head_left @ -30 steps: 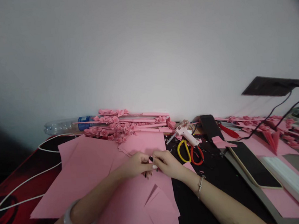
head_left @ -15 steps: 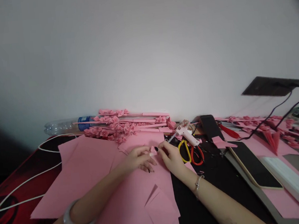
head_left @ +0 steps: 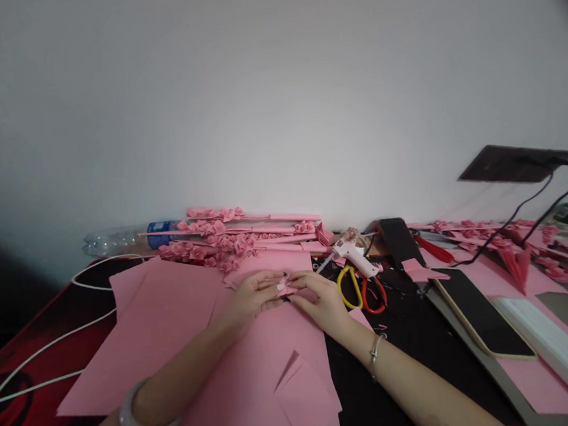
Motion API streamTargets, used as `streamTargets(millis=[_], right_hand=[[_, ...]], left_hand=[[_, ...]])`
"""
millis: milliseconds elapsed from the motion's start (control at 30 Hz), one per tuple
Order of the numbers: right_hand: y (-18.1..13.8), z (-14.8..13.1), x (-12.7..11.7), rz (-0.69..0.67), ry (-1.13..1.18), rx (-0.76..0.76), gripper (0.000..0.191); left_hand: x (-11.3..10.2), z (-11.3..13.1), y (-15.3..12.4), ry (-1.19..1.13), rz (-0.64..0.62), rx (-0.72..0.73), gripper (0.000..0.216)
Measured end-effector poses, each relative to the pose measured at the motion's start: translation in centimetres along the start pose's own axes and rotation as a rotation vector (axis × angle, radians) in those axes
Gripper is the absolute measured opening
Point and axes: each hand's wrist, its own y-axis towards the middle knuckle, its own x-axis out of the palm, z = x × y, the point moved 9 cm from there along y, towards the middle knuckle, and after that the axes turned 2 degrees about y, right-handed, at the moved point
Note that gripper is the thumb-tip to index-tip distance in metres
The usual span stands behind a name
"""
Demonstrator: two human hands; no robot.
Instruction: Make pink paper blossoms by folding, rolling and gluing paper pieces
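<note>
My left hand (head_left: 249,300) and my right hand (head_left: 320,300) meet over a spread of pink paper sheets (head_left: 175,330). Together their fingertips pinch a small folded pink paper piece (head_left: 286,286), held just above the sheets. A pale bangle sits on my left wrist and a thin bracelet on my right. Both hands' fingers are curled round the small piece.
Finished pink paper flower stems (head_left: 236,238) and a plastic bottle (head_left: 120,239) lie along the wall. A glue gun (head_left: 353,253) and yellow and red scissors (head_left: 362,289) lie right of my hands. A phone (head_left: 482,314), black cables and more pink scraps fill the right; white cable (head_left: 50,342) at left.
Both hands have moved slightly away from me and lifted the small pink piece off the sheets, turning it between the fingertips.
</note>
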Motion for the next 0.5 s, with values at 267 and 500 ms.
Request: streamTargets(millis=[267, 500], right_hand=[[0.14, 0.01, -0.18, 0.032, 0.006, 0.029, 0.004], [-0.03, 0.20, -0.25, 0.042, -0.012, 0.045, 0.004]], left_hand=[[0.55, 0.03, -0.13, 0.080, -0.040, 0.007, 0.036], [0.52, 0.17, -0.27, 0.054, -0.024, 0.008, 0.028]])
